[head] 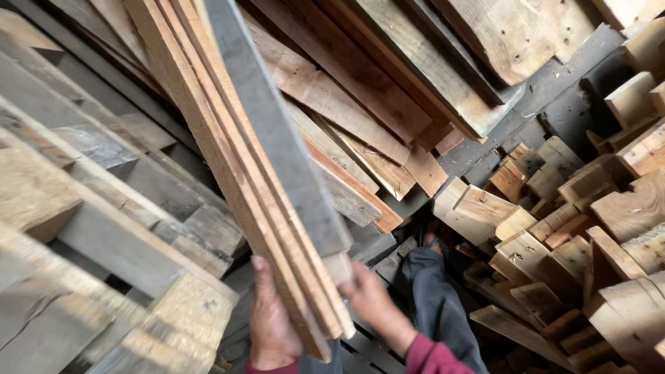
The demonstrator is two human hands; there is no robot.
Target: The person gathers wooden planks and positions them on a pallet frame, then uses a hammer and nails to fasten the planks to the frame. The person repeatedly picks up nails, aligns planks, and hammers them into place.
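A bundle of several long wooden planks (256,166) rises from the bottom middle up to the top left, standing on edge; the outer one is grey, the others pale brown. My left hand (271,325) grips the bundle's lower end from the left side, fingers wrapped on the plank faces. On the right side of that lower end, my right hand (370,299) holds the same bundle, with a dark red sleeve at the wrist.
A weathered wooden pallet (90,228) fills the left. More boards (360,90) lean in a stack behind the bundle. A heap of short wood blocks (575,228) lies at the right. My leg in grey trousers (436,298) stands among the scraps.
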